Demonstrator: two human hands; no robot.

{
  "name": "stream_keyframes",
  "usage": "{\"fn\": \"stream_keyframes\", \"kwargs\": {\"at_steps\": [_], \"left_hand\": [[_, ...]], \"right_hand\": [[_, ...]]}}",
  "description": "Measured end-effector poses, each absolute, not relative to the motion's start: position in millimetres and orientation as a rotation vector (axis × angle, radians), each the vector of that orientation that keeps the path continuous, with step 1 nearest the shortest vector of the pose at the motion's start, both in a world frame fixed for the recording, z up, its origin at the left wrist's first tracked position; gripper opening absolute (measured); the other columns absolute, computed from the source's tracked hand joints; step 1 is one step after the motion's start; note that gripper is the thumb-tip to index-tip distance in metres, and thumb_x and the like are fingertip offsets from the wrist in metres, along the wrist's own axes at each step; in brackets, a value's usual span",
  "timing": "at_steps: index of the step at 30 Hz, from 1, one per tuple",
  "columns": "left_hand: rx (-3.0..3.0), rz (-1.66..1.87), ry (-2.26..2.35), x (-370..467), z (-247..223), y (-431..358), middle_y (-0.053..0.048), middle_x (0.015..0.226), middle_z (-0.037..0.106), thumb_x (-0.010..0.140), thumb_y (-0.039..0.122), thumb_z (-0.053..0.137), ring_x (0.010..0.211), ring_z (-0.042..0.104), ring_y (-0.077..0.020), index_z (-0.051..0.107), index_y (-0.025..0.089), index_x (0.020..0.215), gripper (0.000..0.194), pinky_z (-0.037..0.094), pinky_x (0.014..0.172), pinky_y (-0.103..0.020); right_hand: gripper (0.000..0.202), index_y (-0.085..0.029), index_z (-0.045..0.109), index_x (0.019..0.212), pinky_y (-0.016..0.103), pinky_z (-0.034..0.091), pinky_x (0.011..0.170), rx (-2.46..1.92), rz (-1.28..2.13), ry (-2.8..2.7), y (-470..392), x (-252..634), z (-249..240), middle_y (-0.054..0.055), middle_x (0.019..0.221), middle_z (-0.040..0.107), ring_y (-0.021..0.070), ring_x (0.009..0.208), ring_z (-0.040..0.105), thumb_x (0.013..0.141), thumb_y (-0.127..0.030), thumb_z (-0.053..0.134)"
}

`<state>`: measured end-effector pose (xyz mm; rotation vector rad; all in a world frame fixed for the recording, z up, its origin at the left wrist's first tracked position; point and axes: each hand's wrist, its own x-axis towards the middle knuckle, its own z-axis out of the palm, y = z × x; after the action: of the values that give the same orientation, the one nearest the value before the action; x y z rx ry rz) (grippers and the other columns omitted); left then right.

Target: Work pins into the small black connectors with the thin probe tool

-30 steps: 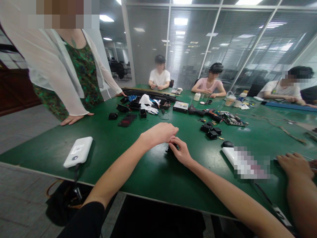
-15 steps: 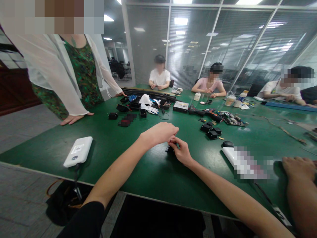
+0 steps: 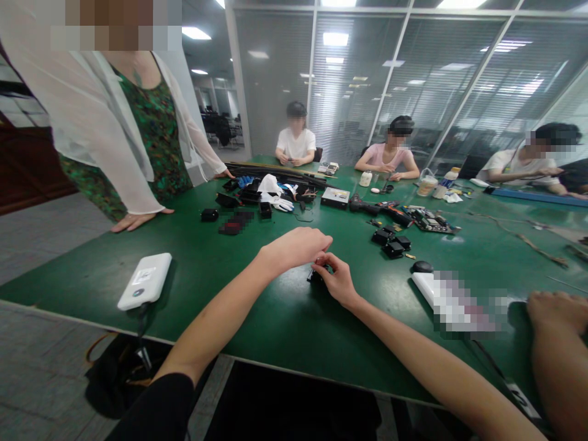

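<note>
Near the frame's centre, a small black part (image 3: 314, 277) is held in the narrowed fingers of the right hand (image 3: 339, 280), presumably to be steadied against the green table (image 3: 285, 327). The left hand (image 3: 298, 247) is curled alongside (its grip, hidden, cannot be told).

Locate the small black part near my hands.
In the head view, the small black part is below and slightly right of centre, by your right hand, with your left hand just above it in the picture.

Single head-worn view: close above near edge of flat green worktop (image 3: 271, 331), facing forward-down toward grey glass partition (image 3: 275, 67).
</note>
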<state>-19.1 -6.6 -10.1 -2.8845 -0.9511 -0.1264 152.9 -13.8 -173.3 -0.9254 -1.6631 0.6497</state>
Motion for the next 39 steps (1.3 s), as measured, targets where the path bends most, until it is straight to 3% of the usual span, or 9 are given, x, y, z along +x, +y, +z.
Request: {"fn": "stream_keyframes", "kwargs": {"at_steps": [11, 17, 20, 33, 39], "left_hand": [[-2.883, -0.138, -0.958, -20, -9, -7, -0.011, 0.094, 0.074, 0.095, 0.027, 0.059, 0.087, 0.071, -0.0241, 0.067, 0.016, 0.101, 0.015, 0.047, 0.071, -0.030], [-2.878, -0.123, -0.946, -20, -11, -4, -0.011, 0.094, 0.074, 0.097, 0.028, 0.056, 0.087, 0.071, -0.0248, 0.068, 0.016, 0.102, 0.018, 0.048, 0.072, -0.030], [-2.882, -0.137, -0.939, -20, -12, -5, -0.011, 0.093, 0.074, 0.097, 0.028, 0.057, 0.087, 0.071, -0.0247, 0.067, 0.016, 0.101, 0.017, 0.047, 0.071, -0.030], [-2.874, -0.139, -0.951, -20, -10, -7, -0.011, 0.092, 0.073, 0.095, 0.026, 0.060, 0.085, 0.071, -0.0244, 0.067, 0.015, 0.099, 0.014, 0.047, 0.071, -0.030], [-2.869, -0.147, -0.940, -21, -12, -5, -0.011, 0.091, 0.073, 0.096, 0.027, 0.057, 0.083, 0.071, -0.0244, 0.067, 0.016, 0.099, 0.015, 0.046, 0.068, -0.030]], "right_hand": [[0.021, -0.022, 0.068, 0.086, 0.035, 0.053, 0.082, -0.885, 0.650, -1.765, -23, 151, -160, 0.005, 0.093, 0.071, 0.0220, 0.086, 0.066, 0.098, -0.036, 0.058], [0.015, -0.022, 0.066, 0.096, 0.034, 0.054, 0.080, -0.897, 0.645, -1.712, -20, 153, -165, 0.004, 0.091, 0.069, 0.0203, 0.083, 0.064, 0.091, -0.037, 0.069], [0.018, -0.022, 0.064, 0.092, 0.033, 0.054, 0.079, -0.903, 0.651, -1.668, -15, 153, -171, 0.003, 0.089, 0.068, 0.0195, 0.082, 0.064, 0.088, -0.037, 0.073], [0.017, -0.022, 0.065, 0.086, 0.036, 0.054, 0.082, -0.862, 0.687, -1.750, -22, 151, -162, 0.005, 0.092, 0.070, 0.0216, 0.086, 0.065, 0.097, -0.034, 0.059], [0.015, -0.023, 0.065, 0.096, 0.035, 0.055, 0.082, -0.888, 0.666, -1.706, -18, 153, -166, 0.004, 0.092, 0.068, 0.0207, 0.084, 0.064, 0.091, -0.037, 0.069]]}}
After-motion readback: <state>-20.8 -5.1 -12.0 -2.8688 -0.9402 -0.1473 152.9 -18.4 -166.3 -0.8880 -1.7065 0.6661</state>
